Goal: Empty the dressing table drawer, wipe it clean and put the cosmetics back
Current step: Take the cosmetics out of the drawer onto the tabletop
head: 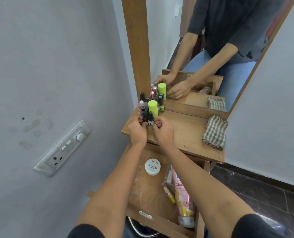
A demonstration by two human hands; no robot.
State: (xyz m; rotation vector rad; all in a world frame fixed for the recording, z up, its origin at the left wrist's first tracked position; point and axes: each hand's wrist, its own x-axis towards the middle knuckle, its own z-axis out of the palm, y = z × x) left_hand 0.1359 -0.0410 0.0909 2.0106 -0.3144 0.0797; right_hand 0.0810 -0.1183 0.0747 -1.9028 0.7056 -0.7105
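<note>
1. Left hand [137,130] and right hand [163,133] each gripped small bottles [148,117] beyond the open drawer [163,223].
2. One green bottle [153,108] and one cloth [215,133] sat beyond the drawer.
3. One jar [152,166] and one tube [183,196] lay inside the drawer.

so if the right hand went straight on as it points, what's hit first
Probably the small dark bottle at the fingertips of the right hand; the lime-green tube stands behind, depth unclear.

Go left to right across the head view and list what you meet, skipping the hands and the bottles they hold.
switch and socket panel → white nail polish remover tub → pink tube → striped cloth
</note>
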